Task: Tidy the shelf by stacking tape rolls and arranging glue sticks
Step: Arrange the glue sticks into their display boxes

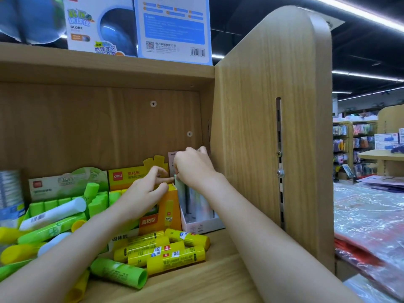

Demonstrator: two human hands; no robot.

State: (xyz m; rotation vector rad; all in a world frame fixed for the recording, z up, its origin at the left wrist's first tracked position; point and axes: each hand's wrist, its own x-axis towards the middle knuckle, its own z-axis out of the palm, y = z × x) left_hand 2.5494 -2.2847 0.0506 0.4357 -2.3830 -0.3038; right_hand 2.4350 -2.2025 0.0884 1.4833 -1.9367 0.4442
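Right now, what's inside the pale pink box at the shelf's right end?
Pale pastel sticks stand upright inside the pale pink cardboard box. The right hand pinches one's top and covers the box's back.

Wood shelf unit point(262, 106) w/ slotted side panel, dark ceiling w/ strip lights point(360, 12), store shelves point(354, 147) behind.

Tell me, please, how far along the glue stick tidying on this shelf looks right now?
Early on. Done: green sticks stand upright in the green box. In hand: both hands, left hand and right hand, work at the pale sticks in the white box. Left: loose yellow sticks and green sticks still lie scattered on the shelf.
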